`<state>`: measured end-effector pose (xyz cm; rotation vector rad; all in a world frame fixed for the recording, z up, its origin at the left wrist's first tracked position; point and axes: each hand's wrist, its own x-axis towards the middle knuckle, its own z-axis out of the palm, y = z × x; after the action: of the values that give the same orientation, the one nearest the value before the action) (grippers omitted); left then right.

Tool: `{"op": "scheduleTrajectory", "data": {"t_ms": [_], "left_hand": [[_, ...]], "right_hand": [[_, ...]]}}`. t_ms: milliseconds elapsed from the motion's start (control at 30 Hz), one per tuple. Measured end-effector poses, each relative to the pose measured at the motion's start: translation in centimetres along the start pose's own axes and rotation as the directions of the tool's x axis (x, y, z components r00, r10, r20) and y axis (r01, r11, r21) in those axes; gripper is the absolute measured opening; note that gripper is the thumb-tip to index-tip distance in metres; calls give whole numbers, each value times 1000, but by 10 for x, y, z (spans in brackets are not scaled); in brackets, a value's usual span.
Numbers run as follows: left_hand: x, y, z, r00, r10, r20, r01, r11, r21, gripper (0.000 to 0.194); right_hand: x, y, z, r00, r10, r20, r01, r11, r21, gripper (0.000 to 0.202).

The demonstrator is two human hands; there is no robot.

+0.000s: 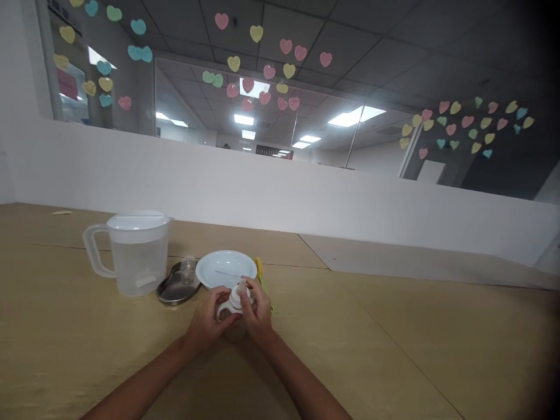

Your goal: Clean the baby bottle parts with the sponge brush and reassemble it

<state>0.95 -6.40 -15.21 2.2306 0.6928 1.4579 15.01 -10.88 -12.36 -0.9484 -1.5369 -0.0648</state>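
Both hands are around a baby bottle (236,300) with a white collar and side handles, upright near the table's front. My left hand (207,319) wraps its fingers round the handle on the left. On the other side, my right hand (259,312) pinches the collar and the clear nipple at the top. Part of the bottle body is hidden behind the fingers. Just beyond the hands lies a white plate (226,261) with a thin rod across it. A yellow-green brush (260,269) is partly hidden beside the right hand.
To the left stands a clear lidded pitcher (140,256) holding water. Between it and the plate, a metal kidney-shaped tray (170,291) bears a clear dome-shaped cap (188,269). A low white wall (262,195) with glass above runs behind the table (371,350).
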Motion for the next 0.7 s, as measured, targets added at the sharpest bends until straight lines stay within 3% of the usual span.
{"op": "scheduleTrajectory", "data": {"t_ms": [100, 333, 467, 567, 700], "left_hand": [[0, -3, 0, 1000, 2, -10, -2, 1000, 27, 40], [2, -5, -3, 999, -32, 35, 30, 999, 38, 39], [3, -5, -2, 999, -49, 3, 49, 999, -23, 47], [4, -4, -2, 998, -63, -4, 62, 998, -22, 40], [6, -2, -4, 998, -42, 43, 43, 999, -24, 35]], "right_hand": [[-2, 2, 0, 996, 22, -81, -23, 1000, -7, 17], [2, -2, -6, 990, -82, -117, 71, 993, -90, 19], [2, -4, -6, 985, -148, -92, 141, 987, -84, 14], [2, -5, -6, 975, -213, -66, 205, 972, -114, 13], [2, -4, -8, 926, -376, -42, 361, 912, -196, 10]]}}
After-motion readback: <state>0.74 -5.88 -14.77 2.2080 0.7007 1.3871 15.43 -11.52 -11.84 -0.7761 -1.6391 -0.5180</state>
